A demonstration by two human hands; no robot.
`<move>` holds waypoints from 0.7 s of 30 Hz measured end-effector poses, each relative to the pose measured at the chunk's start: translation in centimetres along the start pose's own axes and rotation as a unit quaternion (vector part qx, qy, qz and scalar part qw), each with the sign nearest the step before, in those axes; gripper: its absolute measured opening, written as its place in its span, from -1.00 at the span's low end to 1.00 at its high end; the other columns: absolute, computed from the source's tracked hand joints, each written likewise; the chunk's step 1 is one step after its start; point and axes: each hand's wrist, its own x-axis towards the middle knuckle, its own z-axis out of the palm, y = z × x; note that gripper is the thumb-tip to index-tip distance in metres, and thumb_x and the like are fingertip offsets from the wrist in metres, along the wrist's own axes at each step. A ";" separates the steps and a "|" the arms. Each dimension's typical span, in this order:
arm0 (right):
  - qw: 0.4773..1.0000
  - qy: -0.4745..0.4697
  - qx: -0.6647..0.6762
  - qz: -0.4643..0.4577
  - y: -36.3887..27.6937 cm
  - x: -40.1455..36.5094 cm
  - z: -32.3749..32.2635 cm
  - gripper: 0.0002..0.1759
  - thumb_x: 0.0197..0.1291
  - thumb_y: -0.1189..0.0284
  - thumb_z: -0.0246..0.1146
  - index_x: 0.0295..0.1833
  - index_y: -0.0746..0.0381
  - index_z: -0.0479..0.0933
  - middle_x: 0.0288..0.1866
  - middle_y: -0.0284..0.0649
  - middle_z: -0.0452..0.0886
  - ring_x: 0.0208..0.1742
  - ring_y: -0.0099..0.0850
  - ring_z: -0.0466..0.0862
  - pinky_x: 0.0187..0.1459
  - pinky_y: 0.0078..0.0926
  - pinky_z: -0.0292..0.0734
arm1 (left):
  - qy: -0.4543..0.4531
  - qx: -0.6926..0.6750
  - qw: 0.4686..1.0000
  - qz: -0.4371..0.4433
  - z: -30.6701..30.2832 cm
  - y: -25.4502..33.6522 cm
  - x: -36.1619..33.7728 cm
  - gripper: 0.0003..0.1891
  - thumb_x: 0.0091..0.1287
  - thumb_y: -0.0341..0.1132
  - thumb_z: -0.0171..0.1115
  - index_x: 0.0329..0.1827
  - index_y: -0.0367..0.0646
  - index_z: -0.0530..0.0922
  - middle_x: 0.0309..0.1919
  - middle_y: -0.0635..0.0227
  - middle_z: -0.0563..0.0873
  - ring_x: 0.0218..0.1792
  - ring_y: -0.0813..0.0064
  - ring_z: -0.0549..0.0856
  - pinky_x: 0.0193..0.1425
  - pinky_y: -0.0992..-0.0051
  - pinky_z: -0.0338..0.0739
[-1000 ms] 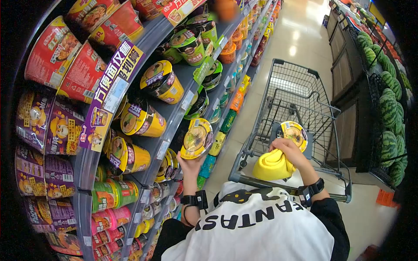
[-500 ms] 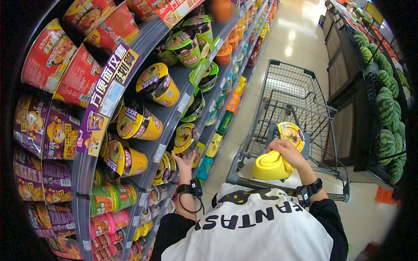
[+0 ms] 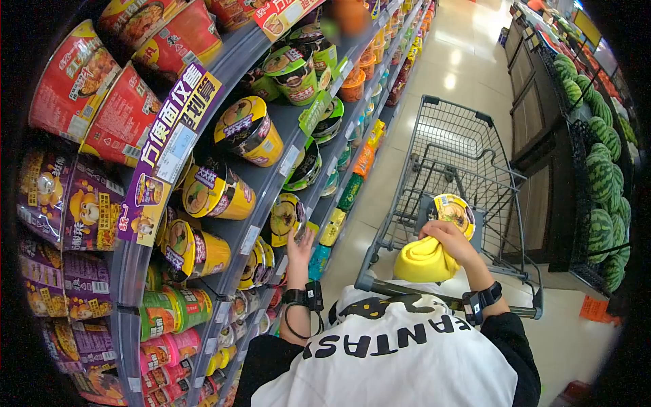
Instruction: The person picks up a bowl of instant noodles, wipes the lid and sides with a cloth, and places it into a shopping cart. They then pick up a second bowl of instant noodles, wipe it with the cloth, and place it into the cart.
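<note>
My left hand (image 3: 300, 248) is at the shelf on the left, fingers extended and apart, fingertips right at the lower edge of a yellow and black instant noodle bowl (image 3: 287, 213). More bowls of the same look (image 3: 258, 263) stand stacked just below and left of that hand. My right hand (image 3: 452, 239) is closed on a folded yellow cloth (image 3: 425, 260), held over the cart's handle. Just beyond its fingers is another yellow-rimmed noodle bowl (image 3: 455, 211) with its lid facing up; the hand partly covers it.
A wire shopping cart (image 3: 441, 146) stands in front of me in the aisle. Shelves on the left carry yellow noodle cups (image 3: 249, 132), red noodle tubs (image 3: 71, 85) and purple packs (image 3: 91, 203). Watermelons (image 3: 601, 197) lie on a dark stand at right.
My left hand has shifted slightly right, from the underside of the noodle bowl to its lower right edge. More of that bowl's lid shows. The right hand stays on the cloth.
</note>
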 end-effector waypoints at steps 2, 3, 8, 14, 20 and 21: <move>1.000 0.004 0.003 0.003 0.0 0.1 0.0 -0.72 0.24 0.32 0.05 -0.36 0.31 0.51 -0.41 -0.39 0.54 -0.34 -0.65 0.49 -0.23 -0.71 0.37 | -0.006 -0.026 1.000 -0.010 -0.3 0.5 0.8 -0.43 0.18 -0.28 0.21 0.14 -0.30 0.12 0.06 -0.02 0.29 0.09 0.11 0.44 0.18 0.08 0.41; 1.000 0.006 0.005 0.006 0.0 0.1 0.0 -0.72 0.24 0.32 0.05 -0.36 0.31 0.51 -0.40 -0.38 0.54 -0.34 -0.64 0.49 -0.23 -0.71 0.37 | -0.009 -0.038 0.999 -0.015 -0.1 0.7 0.9 -0.45 0.18 -0.28 0.21 0.11 -0.32 0.14 0.00 0.00 0.36 0.03 0.13 0.49 0.17 0.11 0.43; 1.000 0.010 0.005 0.011 0.0 0.2 0.0 -0.72 0.23 0.34 0.05 -0.36 0.32 0.52 -0.40 -0.37 0.55 -0.33 -0.64 0.49 -0.23 -0.71 0.38 | 0.058 0.026 0.996 0.069 -1.2 2.3 2.0 -0.41 0.15 -0.15 0.26 0.04 -0.34 0.17 -0.19 0.17 0.42 -0.17 0.31 0.55 0.06 0.30 0.49; 1.000 0.013 -0.004 0.010 0.1 0.3 -0.2 -0.74 0.23 0.36 0.04 -0.34 0.33 0.51 -0.37 -0.36 0.56 -0.31 -0.62 0.51 -0.21 -0.70 0.39 | 0.153 0.045 0.987 0.030 -0.2 1.4 1.8 -0.38 0.10 -0.05 0.30 0.03 -0.31 0.25 -0.16 0.19 0.46 -0.14 0.35 0.53 -0.03 0.36 0.48; 0.999 0.025 0.001 0.021 -0.2 0.2 -0.1 -0.75 0.24 0.39 -0.01 -0.31 0.34 0.49 -0.34 -0.34 0.53 -0.27 -0.58 0.50 -0.16 -0.67 0.38 | 0.027 0.179 0.983 -0.010 0.9 0.5 1.1 -0.57 0.21 -0.06 0.17 -0.05 -0.18 0.34 -0.11 0.28 0.53 -0.15 0.39 0.55 -0.04 0.34 0.47; 0.999 0.027 0.004 0.019 -0.1 0.2 -0.2 -0.75 0.24 0.39 0.01 -0.30 0.35 0.48 -0.33 -0.33 0.55 -0.27 -0.57 0.52 -0.16 -0.67 0.40 | 0.017 0.190 0.982 0.005 0.6 0.6 1.8 -0.62 0.23 -0.07 0.15 -0.08 -0.15 0.35 -0.14 0.31 0.55 -0.16 0.41 0.56 -0.05 0.33 0.47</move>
